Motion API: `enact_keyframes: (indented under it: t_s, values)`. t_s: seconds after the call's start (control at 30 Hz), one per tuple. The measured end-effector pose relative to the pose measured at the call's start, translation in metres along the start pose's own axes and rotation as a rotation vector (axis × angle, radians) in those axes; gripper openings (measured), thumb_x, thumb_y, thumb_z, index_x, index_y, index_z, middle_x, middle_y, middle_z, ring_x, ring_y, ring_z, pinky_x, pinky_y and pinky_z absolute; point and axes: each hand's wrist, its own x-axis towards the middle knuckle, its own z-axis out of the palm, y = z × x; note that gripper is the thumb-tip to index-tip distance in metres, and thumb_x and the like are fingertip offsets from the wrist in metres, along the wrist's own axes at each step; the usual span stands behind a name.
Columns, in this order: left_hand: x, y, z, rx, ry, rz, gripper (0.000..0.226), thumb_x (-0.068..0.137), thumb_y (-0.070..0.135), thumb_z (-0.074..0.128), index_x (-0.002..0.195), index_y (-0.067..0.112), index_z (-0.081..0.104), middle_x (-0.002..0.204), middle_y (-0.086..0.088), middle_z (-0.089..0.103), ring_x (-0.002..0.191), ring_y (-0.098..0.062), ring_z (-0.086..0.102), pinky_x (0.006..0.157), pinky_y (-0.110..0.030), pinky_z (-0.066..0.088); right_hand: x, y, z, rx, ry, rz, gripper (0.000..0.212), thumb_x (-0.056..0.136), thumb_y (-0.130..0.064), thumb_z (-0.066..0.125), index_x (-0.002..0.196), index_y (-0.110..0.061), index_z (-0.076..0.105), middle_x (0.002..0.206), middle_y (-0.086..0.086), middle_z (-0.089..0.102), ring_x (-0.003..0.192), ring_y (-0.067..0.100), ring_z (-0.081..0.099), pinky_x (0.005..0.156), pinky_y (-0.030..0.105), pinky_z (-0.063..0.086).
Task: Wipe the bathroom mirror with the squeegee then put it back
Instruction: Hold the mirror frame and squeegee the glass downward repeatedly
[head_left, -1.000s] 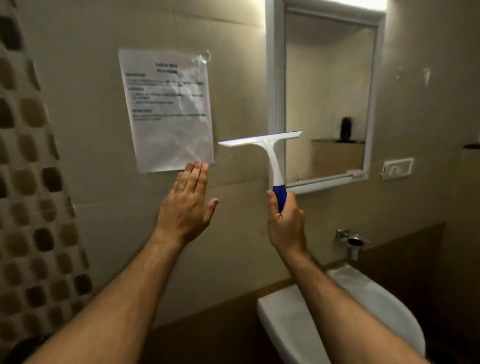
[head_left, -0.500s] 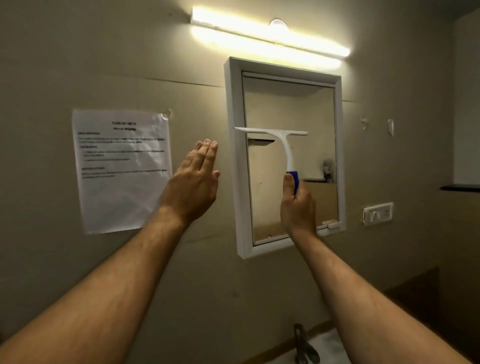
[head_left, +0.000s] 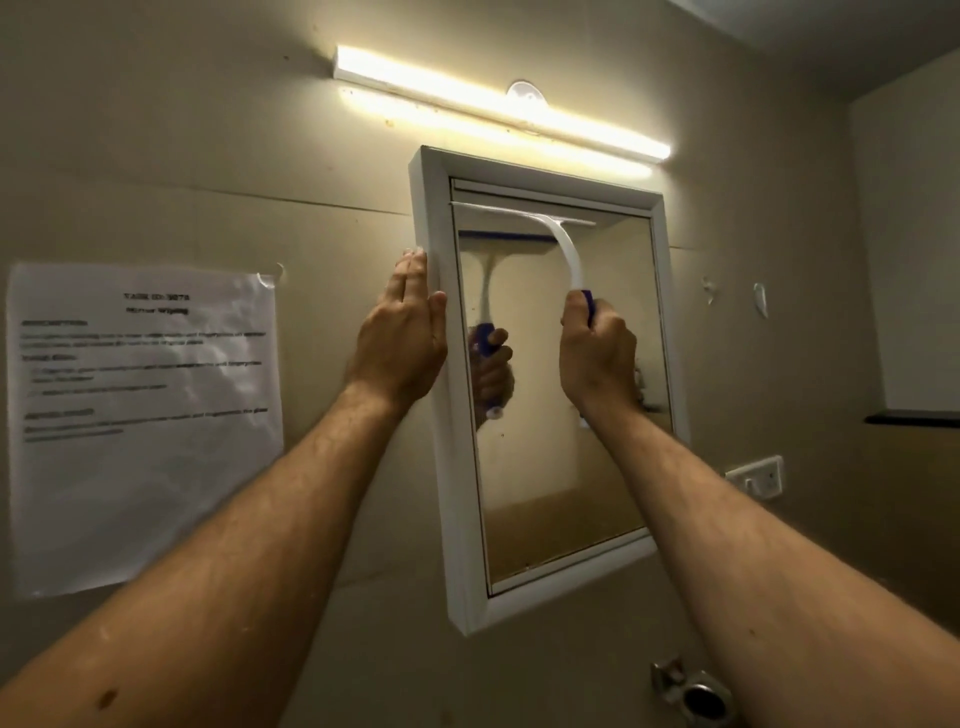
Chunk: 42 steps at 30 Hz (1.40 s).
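The white-framed bathroom mirror (head_left: 545, 467) hangs on the beige wall. The squeegee (head_left: 563, 249) has a white neck and blade and a blue handle. Its blade lies across the top of the glass, just under the upper frame. My right hand (head_left: 597, 358) grips the blue handle in front of the glass. My left hand (head_left: 402, 332) rests with straight fingers against the mirror's left frame edge. The glass shows the reflection of the squeegee and the gripping hand.
A lit tube light (head_left: 498, 109) runs above the mirror. A printed paper sheet (head_left: 140, 421) is taped to the wall at the left. A switch plate (head_left: 756, 475) and a dark shelf (head_left: 911, 418) sit at the right. A metal tap (head_left: 693, 691) is below the mirror.
The squeegee rose from the middle of the mirror to its top edge. My left hand moved right from the wall onto the mirror's left frame. The view tilted upward.
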Motion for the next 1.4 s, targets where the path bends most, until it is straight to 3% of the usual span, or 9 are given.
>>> enact_keyframes:
  t_s: [0.3,0.43,0.57,0.7,0.8,1.0,1.2,1.4]
  values:
    - [-0.009,0.011,0.029,-0.142,0.153,-0.040,0.050,0.105,0.015,0.037,0.153,0.012,0.023,0.154,-0.007,0.034,0.131,-0.023,0.048,0.107,-0.038,0.044,-0.005,0.027,0.002,-0.094,-0.013,-0.006,0.037,0.100,-0.045,0.035,0.090,-0.016,0.057,0.065,-0.006,0.050,0.053,0.005,0.046,0.041,0.010,0.036]
    - [-0.010,0.015,0.031,-0.171,0.183,-0.047,0.049,0.106,0.017,0.036,0.153,0.012,0.024,0.154,-0.006,0.035,0.124,-0.024,0.055,0.104,-0.039,0.048,-0.018,0.040,-0.013,-0.081,-0.062,-0.013,0.036,0.101,-0.042,0.036,0.089,-0.016,0.057,0.065,-0.003,0.051,0.054,0.009,0.048,0.050,0.020,0.036]
    - [-0.010,0.018,0.033,-0.184,0.217,-0.090,0.048,0.106,0.017,0.036,0.152,0.014,0.025,0.151,-0.006,0.040,0.117,-0.024,0.060,0.098,-0.041,0.053,0.003,0.014,-0.014,-0.028,-0.030,-0.042,0.039,0.100,-0.043,0.035,0.095,-0.013,0.058,0.069,-0.002,0.054,0.057,0.010,0.050,0.052,0.022,0.038]
    - [-0.012,0.015,0.040,-0.209,0.268,-0.088,0.047,0.105,0.017,0.037,0.152,0.015,0.027,0.151,-0.004,0.041,0.121,-0.020,0.057,0.102,-0.033,0.048,0.029,-0.008,-0.005,-0.020,-0.053,-0.025,0.041,0.100,-0.044,0.035,0.108,-0.010,0.057,0.081,0.000,0.060,0.069,0.012,0.058,0.061,0.025,0.045]
    - [-0.013,0.012,0.046,-0.249,0.288,-0.088,0.047,0.106,0.018,0.037,0.151,0.016,0.027,0.151,-0.004,0.040,0.124,-0.017,0.054,0.103,-0.028,0.043,0.026,-0.003,0.000,-0.015,-0.084,0.009,0.040,0.100,-0.045,0.035,0.100,-0.013,0.058,0.075,0.001,0.057,0.064,0.013,0.054,0.060,0.029,0.045]
    - [-0.014,0.004,0.052,-0.298,0.336,-0.073,0.045,0.106,0.018,0.036,0.150,0.014,0.031,0.151,-0.003,0.041,0.130,-0.006,0.041,0.106,-0.022,0.034,-0.001,0.029,-0.005,-0.057,-0.064,-0.030,0.034,0.101,-0.041,0.037,0.088,-0.016,0.056,0.065,-0.002,0.050,0.053,0.009,0.046,0.050,0.022,0.037]
    - [-0.012,-0.001,0.054,-0.272,0.324,-0.085,0.045,0.105,0.016,0.036,0.150,0.015,0.030,0.152,-0.001,0.038,0.124,0.007,0.031,0.098,0.004,0.023,0.024,-0.005,0.008,0.019,-0.023,-0.040,0.038,0.100,-0.043,0.036,0.100,-0.012,0.058,0.069,-0.003,0.053,0.055,0.008,0.050,0.052,0.021,0.039]
    - [-0.013,0.000,0.056,-0.289,0.327,-0.099,0.045,0.106,0.017,0.036,0.150,0.015,0.031,0.152,-0.001,0.038,0.124,0.012,0.028,0.100,0.003,0.022,0.002,0.020,0.010,-0.015,-0.047,0.004,0.036,0.100,-0.043,0.036,0.092,-0.014,0.057,0.067,-0.002,0.051,0.056,0.011,0.047,0.053,0.025,0.038]
